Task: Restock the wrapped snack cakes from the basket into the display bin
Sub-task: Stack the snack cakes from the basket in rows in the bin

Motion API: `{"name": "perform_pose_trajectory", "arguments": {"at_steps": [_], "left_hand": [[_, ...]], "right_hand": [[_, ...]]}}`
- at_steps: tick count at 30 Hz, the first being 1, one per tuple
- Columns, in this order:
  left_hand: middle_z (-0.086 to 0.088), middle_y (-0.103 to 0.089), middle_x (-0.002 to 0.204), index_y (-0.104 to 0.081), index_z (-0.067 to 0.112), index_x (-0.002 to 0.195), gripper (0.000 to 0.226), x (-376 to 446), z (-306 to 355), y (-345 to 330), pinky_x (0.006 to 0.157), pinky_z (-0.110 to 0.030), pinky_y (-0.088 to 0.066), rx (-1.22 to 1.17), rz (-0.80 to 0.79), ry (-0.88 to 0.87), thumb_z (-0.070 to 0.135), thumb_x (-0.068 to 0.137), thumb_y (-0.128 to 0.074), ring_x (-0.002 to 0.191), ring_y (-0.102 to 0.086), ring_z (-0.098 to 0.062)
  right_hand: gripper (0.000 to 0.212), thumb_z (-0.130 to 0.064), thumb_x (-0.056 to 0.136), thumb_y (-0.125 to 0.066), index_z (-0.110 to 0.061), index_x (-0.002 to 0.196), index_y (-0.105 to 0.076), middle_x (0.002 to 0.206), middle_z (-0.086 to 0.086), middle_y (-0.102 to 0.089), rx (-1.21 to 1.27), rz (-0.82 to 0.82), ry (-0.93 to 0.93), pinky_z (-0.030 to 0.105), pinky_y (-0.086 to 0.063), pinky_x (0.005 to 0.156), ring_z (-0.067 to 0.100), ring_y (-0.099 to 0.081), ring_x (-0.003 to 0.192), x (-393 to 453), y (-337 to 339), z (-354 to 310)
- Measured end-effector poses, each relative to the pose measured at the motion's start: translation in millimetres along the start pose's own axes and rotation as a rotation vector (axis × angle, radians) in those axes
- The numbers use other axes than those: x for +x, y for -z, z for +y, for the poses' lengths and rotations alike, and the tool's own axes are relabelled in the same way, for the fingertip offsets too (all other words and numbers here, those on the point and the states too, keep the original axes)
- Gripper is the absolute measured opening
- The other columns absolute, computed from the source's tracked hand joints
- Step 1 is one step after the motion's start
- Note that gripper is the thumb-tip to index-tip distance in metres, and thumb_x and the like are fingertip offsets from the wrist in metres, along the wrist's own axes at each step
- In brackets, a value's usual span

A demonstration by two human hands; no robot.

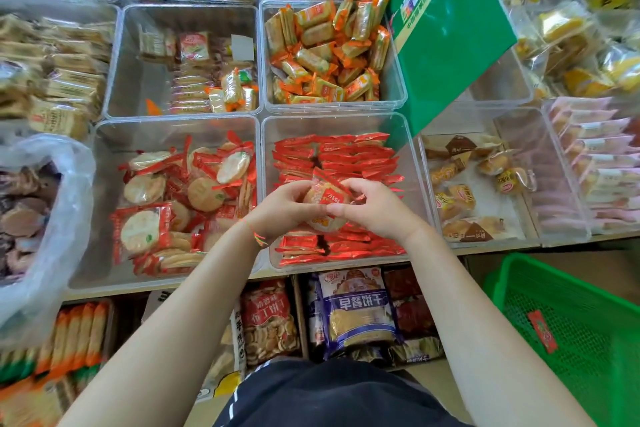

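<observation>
Both hands hold one round snack cake (323, 204) in a clear wrapper with red ends, above a clear display bin (414, 163). My left hand (285, 208) grips its left side and my right hand (372, 206) its right side. Inside the bin, red-wrapped cakes (346, 152) stand on edge in two packed rows. At the lower right is the green mesh basket (519, 279), with one red wrapped pack (542, 330) lying on its floor.
A clear bin (104, 204) of loose round crackers in red wrappers sits to the left. A bin (427, 166) with a few bread buns is on the right. A green carton (446, 28) leans over the back bins. A lower shelf holds bagged biscuits (356, 308).
</observation>
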State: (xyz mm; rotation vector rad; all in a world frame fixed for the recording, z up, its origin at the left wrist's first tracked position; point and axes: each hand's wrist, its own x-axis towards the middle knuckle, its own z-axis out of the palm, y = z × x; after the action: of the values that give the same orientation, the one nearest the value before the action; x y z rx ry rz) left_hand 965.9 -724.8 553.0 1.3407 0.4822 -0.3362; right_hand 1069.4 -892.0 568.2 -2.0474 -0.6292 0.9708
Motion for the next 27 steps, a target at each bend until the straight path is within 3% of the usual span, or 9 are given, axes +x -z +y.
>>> {"name": "perform_pose_trajectory", "arguments": {"at_steps": [2,4,6,9,12,15,20,25,27], "left_hand": [[-0.010,-0.067,0.099,-0.055,0.012,0.110,0.031,4,-5,-2,0.072,-0.035,-0.059,0.186,0.160,0.006,0.014,0.084,-0.072,0.087,-0.070,-0.025],[-0.003,-0.064,0.093,-0.055,0.015,0.103,0.025,7,-12,0,0.067,-0.029,-0.053,0.657,0.284,-0.017,0.018,0.083,-0.069,0.084,-0.065,-0.022],[-0.002,-0.064,0.086,-0.061,0.013,0.087,0.004,11,-17,-2,0.069,-0.031,-0.051,1.140,0.128,0.002,0.016,0.083,-0.062,0.082,-0.061,-0.023],[0.001,-0.051,0.066,-0.051,0.011,0.062,0.030,22,-25,-17,0.061,-0.034,-0.048,1.573,-0.201,0.150,0.023,0.085,-0.065,0.065,-0.052,-0.021],[0.002,-0.054,0.081,-0.062,0.012,0.089,0.023,31,-28,-20,0.064,-0.034,-0.045,1.676,-0.246,0.175,0.031,0.083,-0.074,0.082,-0.058,-0.025],[0.000,-0.063,0.102,-0.062,0.017,0.106,0.028,33,-36,-16,0.065,-0.034,-0.046,1.768,-0.225,0.076,0.028,0.082,-0.072,0.094,-0.063,-0.024],[0.001,-0.061,0.110,-0.055,0.018,0.112,0.051,37,-42,-6,0.068,-0.035,-0.045,1.822,-0.181,-0.017,0.043,0.074,-0.078,0.102,-0.062,-0.024],[0.003,-0.062,0.101,-0.054,0.021,0.103,0.047,40,-42,5,0.060,-0.032,-0.041,1.843,-0.099,-0.135,0.048,0.073,-0.076,0.092,-0.063,-0.021],[0.003,-0.061,0.098,-0.052,0.021,0.101,0.045,40,-44,9,0.059,-0.032,-0.040,1.836,-0.084,-0.172,0.049,0.073,-0.074,0.090,-0.062,-0.021]], "right_hand": [[0.024,-0.036,0.080,-0.076,-0.027,0.101,-0.069,0.090,-0.010,-0.071,0.003,0.102,-0.030,0.033,-0.056,0.076,0.009,-0.067,0.086,2,-1,8],[0.023,-0.033,0.080,-0.076,-0.022,0.099,-0.067,0.093,-0.006,-0.071,0.053,0.240,-0.087,0.039,-0.058,0.076,0.015,-0.068,0.088,1,1,20],[0.021,-0.030,0.080,-0.076,-0.024,0.097,-0.065,0.093,-0.006,-0.072,0.145,0.324,-0.136,0.037,-0.059,0.075,0.013,-0.069,0.088,-3,4,32],[0.029,-0.021,0.080,-0.076,-0.028,0.104,-0.061,0.098,-0.007,-0.072,0.300,0.308,-0.181,0.028,-0.060,0.072,0.008,-0.070,0.089,-10,3,41],[0.035,-0.016,0.081,-0.075,-0.025,0.111,-0.059,0.102,-0.003,-0.072,0.424,0.280,-0.201,0.027,-0.059,0.068,0.012,-0.071,0.092,-14,-3,43],[0.038,-0.015,0.081,-0.074,-0.025,0.115,-0.059,0.106,-0.002,-0.072,0.476,0.273,-0.205,0.032,-0.058,0.079,0.015,-0.070,0.098,-19,-5,47],[0.025,-0.040,0.089,-0.068,-0.024,0.108,-0.070,0.102,-0.008,-0.075,0.561,0.298,-0.247,0.032,-0.054,0.084,0.009,-0.070,0.096,-25,-2,51],[0.024,-0.020,0.082,-0.075,-0.020,0.102,-0.063,0.099,0.004,-0.072,0.521,0.338,-0.242,0.032,-0.057,0.064,0.019,-0.072,0.087,-27,-3,50],[0.034,-0.006,0.079,-0.074,-0.020,0.105,-0.056,0.101,0.008,-0.069,0.538,0.278,-0.220,0.036,-0.060,0.067,0.020,-0.071,0.087,-28,-5,48]]}}
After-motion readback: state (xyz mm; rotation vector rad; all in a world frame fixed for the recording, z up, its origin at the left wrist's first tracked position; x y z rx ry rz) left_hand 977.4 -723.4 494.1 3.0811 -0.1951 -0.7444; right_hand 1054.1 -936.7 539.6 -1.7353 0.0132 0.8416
